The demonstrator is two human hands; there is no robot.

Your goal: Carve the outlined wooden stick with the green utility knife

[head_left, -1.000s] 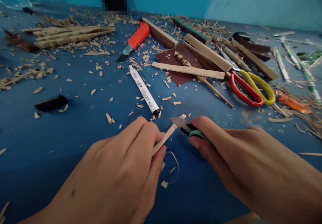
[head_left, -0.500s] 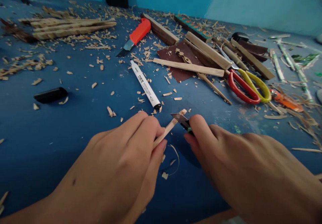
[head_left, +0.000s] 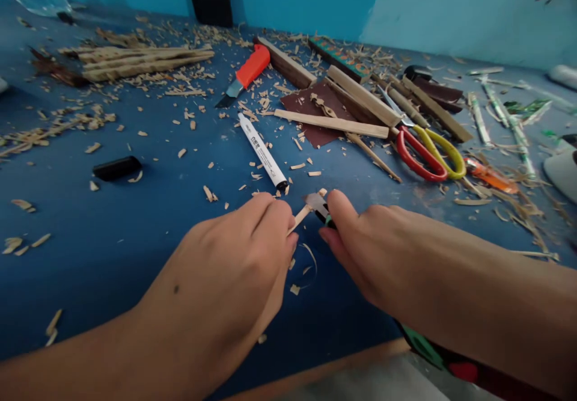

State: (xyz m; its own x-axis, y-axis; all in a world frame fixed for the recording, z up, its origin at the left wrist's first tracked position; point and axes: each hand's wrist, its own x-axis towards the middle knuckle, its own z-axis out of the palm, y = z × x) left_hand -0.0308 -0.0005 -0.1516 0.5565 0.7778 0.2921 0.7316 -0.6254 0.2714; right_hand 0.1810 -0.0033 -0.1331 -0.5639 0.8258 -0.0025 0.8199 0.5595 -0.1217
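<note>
left hand (head_left: 238,251) pinching thin stick (head_left: 300,217), far end poking out between hands; right hand (head_left: 383,238) gripping knife (head_left: 317,204) across that end. knife could slip toward left hand if stick rolls; stick might snap if cut too deep.

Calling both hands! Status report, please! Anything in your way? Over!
Left hand gripping thin wooden stick. Right hand holding utility knife, blade at stick's far end. Whiteboard marker just beyond, wood shavings scattered about. Over.
</note>
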